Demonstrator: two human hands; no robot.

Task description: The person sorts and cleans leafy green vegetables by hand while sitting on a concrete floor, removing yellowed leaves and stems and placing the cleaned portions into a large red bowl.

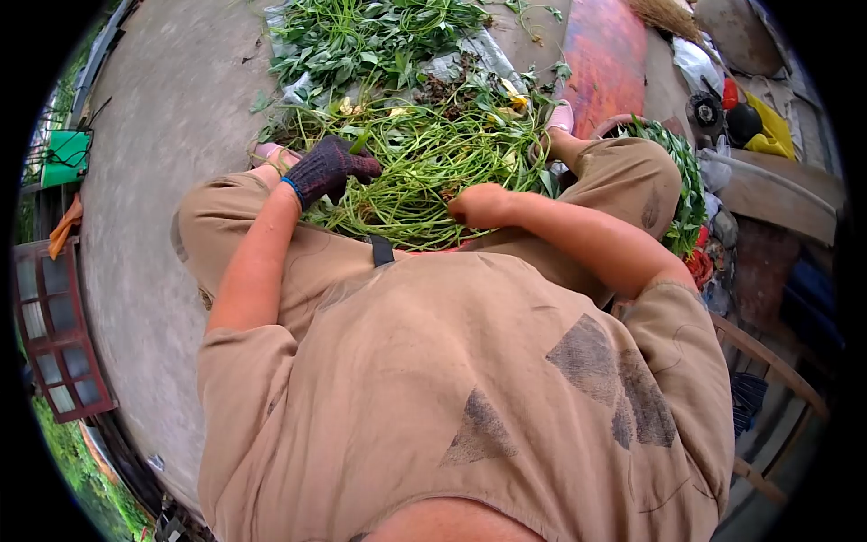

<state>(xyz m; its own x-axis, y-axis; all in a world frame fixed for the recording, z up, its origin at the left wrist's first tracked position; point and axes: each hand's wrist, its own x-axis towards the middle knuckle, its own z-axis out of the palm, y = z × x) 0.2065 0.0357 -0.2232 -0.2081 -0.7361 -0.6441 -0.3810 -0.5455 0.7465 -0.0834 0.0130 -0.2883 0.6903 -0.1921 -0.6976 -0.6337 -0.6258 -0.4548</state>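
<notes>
A heap of long green stems (424,172), leaves thinned out over much of it, lies between my bent legs. My left hand (332,170), in a dark knitted glove with a blue cuff, is closed at the heap's left side, and a green leaf (360,141) pokes up from its fingers. At the right edge of the pile my bare right hand (482,206) is curled into a pinch among the stems. Its fingertips look dark, and the palm side is turned out of sight. Beyond the heap, leafy green cuttings (375,41) cover a grey plastic sheet (492,56).
To my right stands a container (623,122) filled with green leaves (682,176). A worn red board (603,54) lies ahead. Further right are a yellow bag (772,126), a wooden plank (768,194) and a wooden chair (772,361). Concrete floor (153,181) stretches left, towards a red-framed window panel (61,330).
</notes>
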